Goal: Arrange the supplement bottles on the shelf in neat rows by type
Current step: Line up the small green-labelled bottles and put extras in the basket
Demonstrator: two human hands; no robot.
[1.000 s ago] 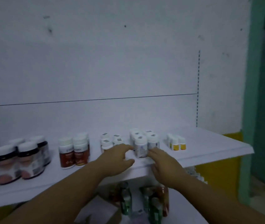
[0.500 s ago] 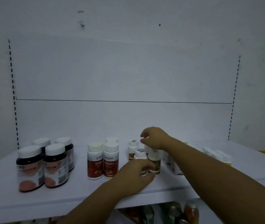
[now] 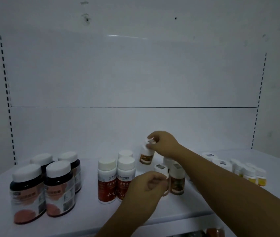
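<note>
On the white shelf point(image 3: 88, 212), four dark jars point(image 3: 33, 189) with white caps stand in a block at the far left. Right of them stand three white bottles with red labels point(image 3: 107, 183). The left hand point(image 3: 146, 188) is curled round a small white-capped bottle point(image 3: 160, 169) near the shelf's front. Just beyond, the right hand point(image 3: 164, 142) pinches the cap of a tilted brown-labelled bottle point(image 3: 146, 156). Another brown-labelled bottle point(image 3: 177, 181) stands beside the left hand. Small yellow-labelled bottles point(image 3: 255, 177) cluster at the right.
</note>
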